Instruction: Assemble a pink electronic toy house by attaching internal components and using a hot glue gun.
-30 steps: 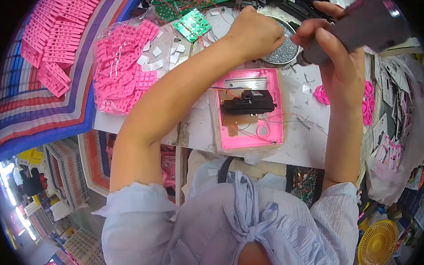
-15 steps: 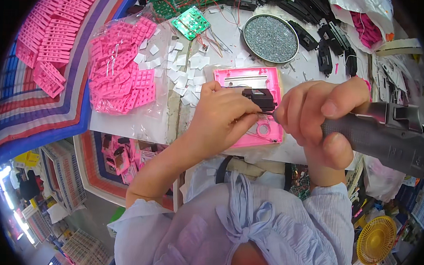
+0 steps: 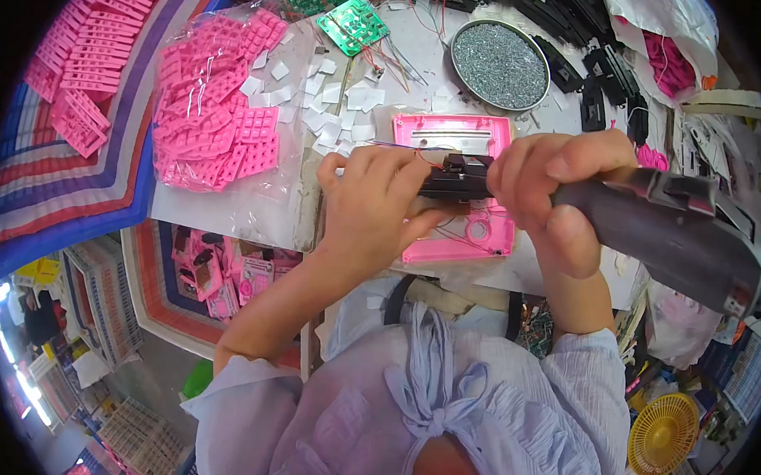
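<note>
My left hand (image 3: 367, 201) is closed around a black plastic module (image 3: 461, 183) with thin wires at its upper edge. The module is held over an open pink plastic casing (image 3: 448, 253) lying on the worktable. A dark grey power screwdriver (image 3: 656, 224) lies in my right hand (image 3: 548, 190), its body pointing off to the right. The fingers of that hand wrap its front end, close against the module's right end. They hide the driver's tip, so I cannot tell whether it touches the module. Inside the casing are a silver strip, a ring and loose wires.
A round dish of small screws (image 3: 500, 65) stands behind the casing. White paper squares (image 3: 322, 118) lie scattered beside a clear bag of pink keypads (image 3: 219, 109). Green circuit boards (image 3: 353, 25) and black modules (image 3: 608, 73) lie at the back. A blue-rimmed tray (image 3: 132, 224) borders the left.
The black module has been turned and brought left, showing more of its length. My left hand has shifted left. The screwdriver's rear end has swung slightly downward, and the whole view has shifted a little.
</note>
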A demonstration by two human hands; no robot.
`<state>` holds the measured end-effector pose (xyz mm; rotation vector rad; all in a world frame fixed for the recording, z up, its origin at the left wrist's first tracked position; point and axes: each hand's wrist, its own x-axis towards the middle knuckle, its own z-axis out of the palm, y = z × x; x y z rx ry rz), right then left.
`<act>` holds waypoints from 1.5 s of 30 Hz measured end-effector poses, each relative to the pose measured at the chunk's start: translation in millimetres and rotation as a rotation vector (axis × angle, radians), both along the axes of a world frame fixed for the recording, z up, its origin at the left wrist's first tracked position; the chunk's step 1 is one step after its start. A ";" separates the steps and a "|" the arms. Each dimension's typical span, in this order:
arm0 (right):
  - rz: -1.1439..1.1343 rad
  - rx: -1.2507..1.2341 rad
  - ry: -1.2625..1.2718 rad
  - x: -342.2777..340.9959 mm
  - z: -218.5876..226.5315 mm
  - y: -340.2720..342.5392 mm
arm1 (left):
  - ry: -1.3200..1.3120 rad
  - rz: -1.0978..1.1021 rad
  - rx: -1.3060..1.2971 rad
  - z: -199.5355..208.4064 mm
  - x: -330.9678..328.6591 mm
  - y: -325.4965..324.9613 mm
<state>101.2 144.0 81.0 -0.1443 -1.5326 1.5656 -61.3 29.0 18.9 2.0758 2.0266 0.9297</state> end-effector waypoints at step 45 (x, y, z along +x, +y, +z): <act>-0.026 0.634 -0.793 30.5 -27.5 45.3 | -0.472 -0.022 0.078 -39.8 -6.0 8.2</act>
